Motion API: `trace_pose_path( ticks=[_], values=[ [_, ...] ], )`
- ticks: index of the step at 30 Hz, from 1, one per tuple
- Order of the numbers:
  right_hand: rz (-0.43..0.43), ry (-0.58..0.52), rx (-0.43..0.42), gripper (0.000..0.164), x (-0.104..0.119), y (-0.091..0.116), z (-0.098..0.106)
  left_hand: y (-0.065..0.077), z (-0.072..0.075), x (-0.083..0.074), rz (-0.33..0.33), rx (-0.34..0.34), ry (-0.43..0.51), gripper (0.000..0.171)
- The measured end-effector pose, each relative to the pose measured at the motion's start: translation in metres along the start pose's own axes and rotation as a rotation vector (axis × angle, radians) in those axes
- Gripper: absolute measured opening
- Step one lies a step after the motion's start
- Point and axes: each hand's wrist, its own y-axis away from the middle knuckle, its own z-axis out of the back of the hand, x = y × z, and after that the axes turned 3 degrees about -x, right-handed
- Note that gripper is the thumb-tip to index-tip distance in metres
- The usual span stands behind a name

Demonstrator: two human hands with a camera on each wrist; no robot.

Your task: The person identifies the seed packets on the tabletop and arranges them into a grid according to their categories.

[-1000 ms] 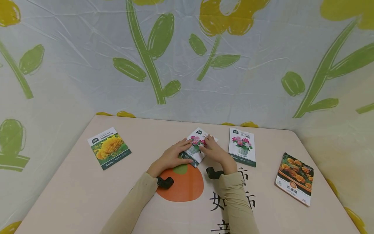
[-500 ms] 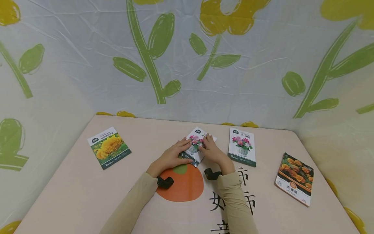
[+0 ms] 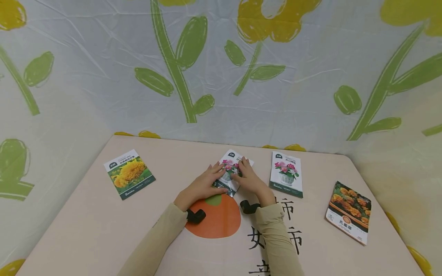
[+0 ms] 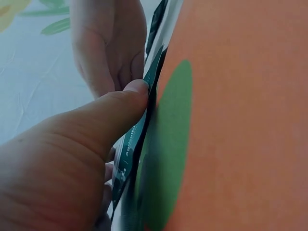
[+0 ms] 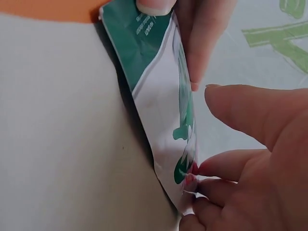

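Observation:
A seed packet [image 3: 232, 184] with pink flowers in a pot lies slanted on the table between my hands. My left hand [image 3: 202, 184] rests on its left side with the fingers extended. In the left wrist view, the left thumb [image 4: 113, 113] presses on the packet's dark green bottom band [image 4: 137, 137]. My right hand [image 3: 252, 182] touches the packet's right part. In the right wrist view, the right fingertips [image 5: 224, 166] meet the printed face while the right thumb [image 5: 240, 108] stands apart from it. The packet [image 5: 156, 106] bulges a little, its edge casting a shadow.
A yellow-flower seed packet [image 3: 130, 174] lies at the left. Right of my hands is another pink-flower packet [image 3: 286, 174], and an orange marigold packet [image 3: 348, 212] lies farther right. The pale table [image 3: 103, 230] carries a printed orange fruit [image 3: 214, 220]. A flower-patterned cloth [image 3: 114, 76] hangs behind.
The packet between my hands has shifted slightly left, its top turning that way. My right hand has moved a little left with it. The left hand stays nearly in place.

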Motion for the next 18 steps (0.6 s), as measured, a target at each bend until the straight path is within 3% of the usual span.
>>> trace_pose_path(
  ticks=[6,14,18],
  values=[
    [0.041,-0.031,-0.023,0.07,-0.0032,-0.0031,-0.0047,0.0005,0.0026,-0.0064,-0.028,0.007,-0.039,0.074],
    [0.029,-0.052,-0.025,0.071,-0.0031,-0.0042,-0.0085,-0.0011,0.003,-0.0096,-0.013,0.029,0.011,0.07],
    [0.03,-0.067,-0.027,0.072,-0.0026,-0.0048,-0.0096,-0.0017,0.0012,-0.0071,-0.052,0.02,0.014,0.066]
  ],
)
